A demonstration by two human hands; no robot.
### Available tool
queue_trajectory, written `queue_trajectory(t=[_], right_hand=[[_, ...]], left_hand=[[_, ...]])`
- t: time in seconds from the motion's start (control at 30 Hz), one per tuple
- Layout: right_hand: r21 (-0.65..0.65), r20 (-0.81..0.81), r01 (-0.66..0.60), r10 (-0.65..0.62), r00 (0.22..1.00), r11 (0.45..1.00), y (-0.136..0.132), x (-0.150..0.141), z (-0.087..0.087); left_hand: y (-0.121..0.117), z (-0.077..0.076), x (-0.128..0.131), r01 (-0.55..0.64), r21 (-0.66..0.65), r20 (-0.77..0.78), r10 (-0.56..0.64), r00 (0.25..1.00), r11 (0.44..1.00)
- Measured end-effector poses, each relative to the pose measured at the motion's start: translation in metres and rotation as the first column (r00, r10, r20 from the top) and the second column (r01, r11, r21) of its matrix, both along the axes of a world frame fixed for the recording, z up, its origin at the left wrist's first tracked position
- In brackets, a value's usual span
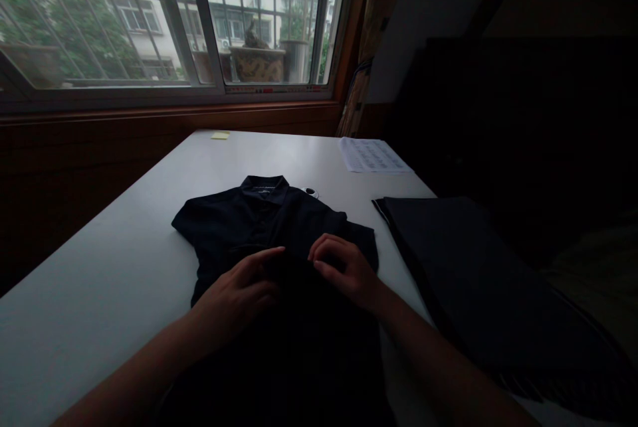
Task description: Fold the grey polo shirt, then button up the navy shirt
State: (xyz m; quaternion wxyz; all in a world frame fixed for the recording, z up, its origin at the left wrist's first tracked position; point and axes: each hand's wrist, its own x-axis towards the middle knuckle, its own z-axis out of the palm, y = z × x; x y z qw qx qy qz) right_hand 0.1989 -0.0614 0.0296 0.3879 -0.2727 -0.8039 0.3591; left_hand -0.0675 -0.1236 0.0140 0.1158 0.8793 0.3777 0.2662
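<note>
A dark navy collared shirt (214,218) lies face up on the white table, with its collar toward the window and its short sleeves spread to the sides. My left hand (239,287) rests over the front of the shirt, index finger stretched out and the other fingers loosely bent, holding nothing that I can see. Across from it, my right hand (343,267) is curled, thumb and fingertips brought together in a pinch at the shirt's front. The lower part of the shirt is lost in deep shadow.
A folded dark cloth (448,261) with a fringed end hangs over the right side of the white table (100,261). Printed sheets (373,155) and a yellow sticky note (220,136) lie toward the back. A small white round object (310,192) sits behind the shirt's shoulder. A barred window (214,15) stands beyond.
</note>
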Motion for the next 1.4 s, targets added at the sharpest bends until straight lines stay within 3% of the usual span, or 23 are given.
queue_trajectory(t=[0.33,0.63,0.8,0.93,1.1,1.23,1.4], right_hand=[[-0.005,0.029,-0.026,0.026,0.999,1.000,-0.003,-0.001,-0.002],[0.033,0.079,0.168,-0.170,0.982,0.985,0.004,-0.004,-0.009],[0.072,0.080,0.084,-0.090,0.993,0.994,0.003,-0.003,-0.005],[-0.014,0.173,-0.065,0.067,0.983,0.998,0.002,0.000,0.000],[-0.179,0.161,-0.044,0.073,0.984,0.983,0.001,0.002,0.002],[-0.379,0.050,-0.051,0.075,0.996,0.924,0.002,0.001,0.002],[-0.576,-0.117,-0.086,0.022,0.993,0.813,0.001,-0.004,-0.003]], left_hand=[[0.001,-0.004,0.002,0.000,-0.083,0.002,0.000,1.000,0.997],[0.007,-0.003,0.002,0.081,-0.183,0.127,-0.058,0.990,0.980],[0.008,-0.003,0.003,0.085,-0.180,0.173,-0.053,0.983,0.980],[0.009,-0.002,0.003,0.078,-0.181,0.214,-0.038,0.976,0.980],[0.010,-0.001,0.001,0.043,-0.177,0.229,-0.001,0.973,0.983],[0.008,-0.001,0.001,0.006,-0.112,0.229,0.020,0.973,0.994],[0.002,0.002,0.002,0.010,0.056,0.234,-0.023,0.972,0.998]])
